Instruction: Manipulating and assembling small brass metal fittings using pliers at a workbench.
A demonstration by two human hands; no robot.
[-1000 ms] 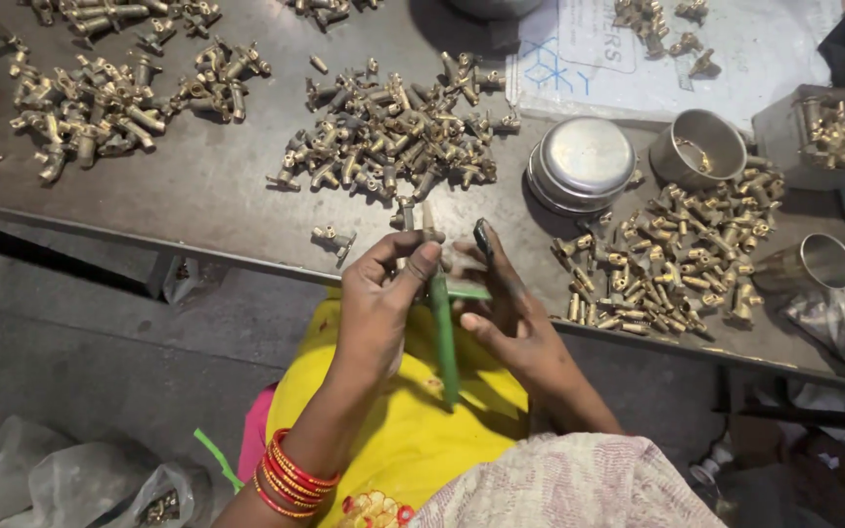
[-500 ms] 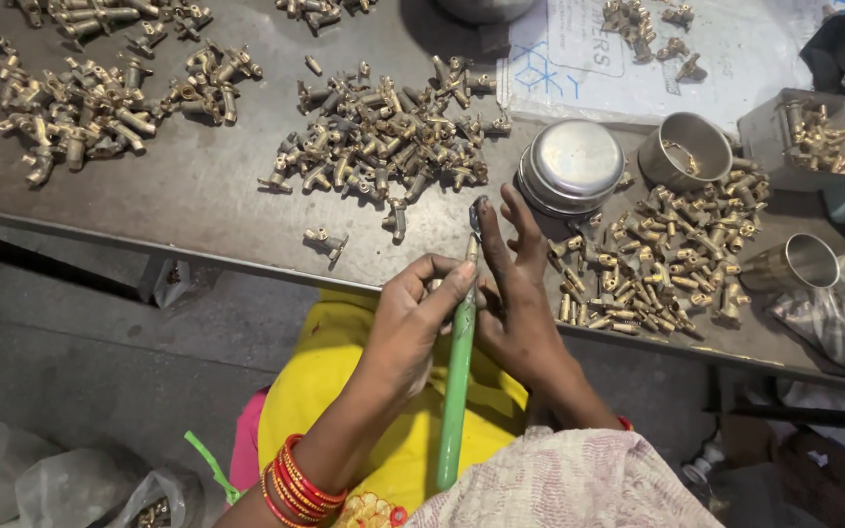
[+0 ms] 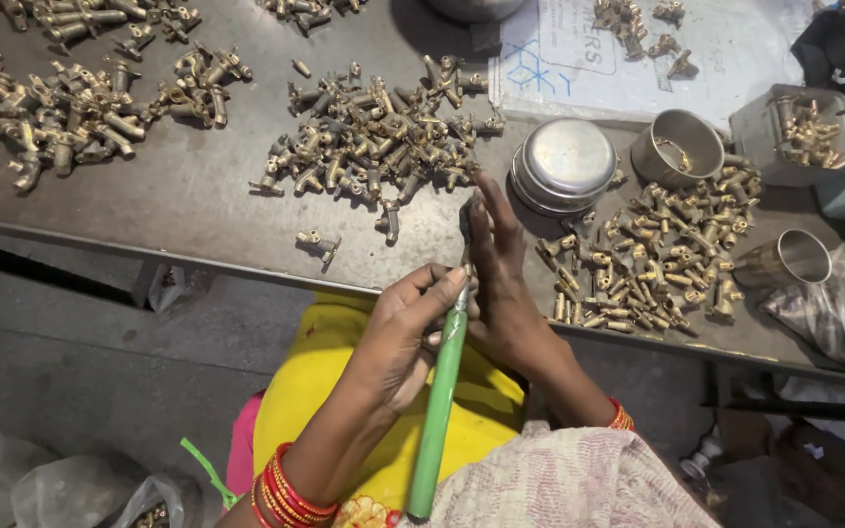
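My left hand (image 3: 405,328) grips a long tool with a green handle (image 3: 439,411) near its metal shaft, at the table's front edge. My right hand (image 3: 503,284) is beside it, palm turned toward the tool, fingers stretched up over the table edge; a small dark part seems pinched at its fingertips near the tool's tip (image 3: 466,220), partly hidden. A pile of brass fittings (image 3: 374,137) lies just beyond the hands on the metal table (image 3: 198,196). Another brass pile (image 3: 652,259) lies right of my right hand.
A round steel lid (image 3: 564,161), a steel cup (image 3: 682,147) and a second cup on its side (image 3: 789,259) stand at the right. More brass piles (image 3: 80,108) lie at the left. A paper sheet (image 3: 638,59) and a small tray of parts (image 3: 804,132) sit behind. Plastic bags (image 3: 61,489) lie on the floor.
Both hands have risen toward the table edge. The green tool turned from lying across between the hands to standing nearly upright, its tip now over the table.
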